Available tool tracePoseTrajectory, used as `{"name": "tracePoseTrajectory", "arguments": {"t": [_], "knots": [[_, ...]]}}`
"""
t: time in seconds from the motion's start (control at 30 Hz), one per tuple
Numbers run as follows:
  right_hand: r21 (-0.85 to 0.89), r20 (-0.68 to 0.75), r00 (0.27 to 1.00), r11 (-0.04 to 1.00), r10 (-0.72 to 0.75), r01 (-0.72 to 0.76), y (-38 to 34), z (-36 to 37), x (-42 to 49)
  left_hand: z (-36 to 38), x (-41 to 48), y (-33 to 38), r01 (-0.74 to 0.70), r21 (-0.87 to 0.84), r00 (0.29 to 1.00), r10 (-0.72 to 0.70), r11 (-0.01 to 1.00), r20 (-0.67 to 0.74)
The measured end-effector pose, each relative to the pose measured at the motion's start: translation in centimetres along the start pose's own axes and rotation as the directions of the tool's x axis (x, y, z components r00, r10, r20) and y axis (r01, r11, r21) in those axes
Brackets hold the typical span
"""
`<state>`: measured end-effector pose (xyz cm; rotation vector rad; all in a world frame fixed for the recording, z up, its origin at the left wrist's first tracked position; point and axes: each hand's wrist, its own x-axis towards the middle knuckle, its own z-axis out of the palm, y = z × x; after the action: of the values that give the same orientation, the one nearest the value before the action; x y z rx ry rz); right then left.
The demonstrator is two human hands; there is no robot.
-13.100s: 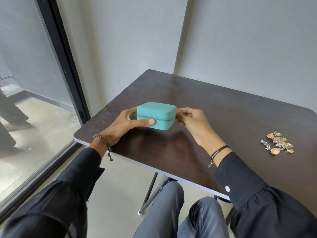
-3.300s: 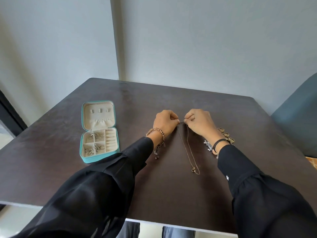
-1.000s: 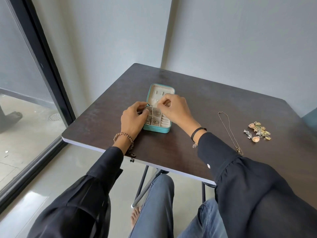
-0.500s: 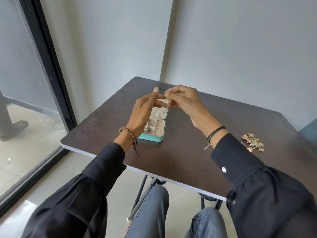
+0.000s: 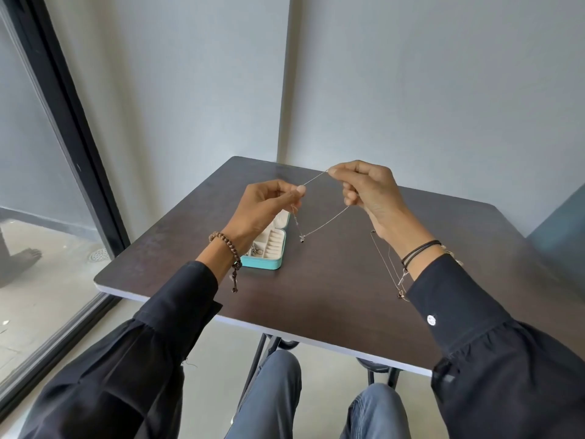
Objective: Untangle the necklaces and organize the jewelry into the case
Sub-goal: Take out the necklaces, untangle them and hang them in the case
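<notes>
A thin silver necklace point(image 5: 326, 222) hangs stretched in the air between both hands, its small pendant dangling at the lowest point. My left hand point(image 5: 262, 210) pinches one end of the chain and my right hand point(image 5: 367, 191) pinches the other, higher up. Below my left hand the teal jewelry case point(image 5: 269, 263) lies open on the table, partly hidden by my wrist, with rings and small pieces in its cream compartments. A second, gold necklace point(image 5: 387, 267) lies on the table under my right wrist.
The dark brown table point(image 5: 316, 296) stands in a corner of grey walls. Its near edge runs just above my knees. A glass door with a black frame point(image 5: 79, 153) is to the left. My right forearm hides the spot where the loose jewelry pile was.
Both hands have drawn apart and lifted, pulling the silver chain taut between them. Half a second ago the fingertips were close together above the case.
</notes>
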<state>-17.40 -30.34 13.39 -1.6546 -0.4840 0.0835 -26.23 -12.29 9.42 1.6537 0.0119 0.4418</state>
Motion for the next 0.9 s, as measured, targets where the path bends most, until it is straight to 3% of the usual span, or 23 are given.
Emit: {"name": "tracePoseTrajectory", "arguments": {"t": [0.3,0.43,0.57,0.67,0.9], "knots": [[0.064,0.018,1.0,0.998,0.011,-0.012,0.3,-2.6,-1.2,2.1,0.2,0.8,-0.014,0.0,1.0,0.014,1.0,0.014],[0.136,0.141,0.99,0.989,0.03,-0.049,0.8,-3.1,-2.1,3.4,0.2,1.8,-0.046,-0.011,0.997,0.046,0.999,0.054],[0.007,0.271,0.962,0.999,0.039,-0.042,0.8,-3.2,-2.8,4.7,0.4,2.7,-0.054,-0.009,0.993,0.054,0.999,0.109],[-0.026,0.252,0.967,0.999,0.04,-0.035,0.5,-3.6,-3.2,5.0,0.5,2.9,-0.011,-0.001,0.99,0.011,1.0,0.14],[0.196,0.086,0.994,0.978,0.062,-0.078,0.5,-5.4,-3.6,4.2,-0.6,1.6,0.03,0.031,0.974,-0.036,0.999,0.224]]}}
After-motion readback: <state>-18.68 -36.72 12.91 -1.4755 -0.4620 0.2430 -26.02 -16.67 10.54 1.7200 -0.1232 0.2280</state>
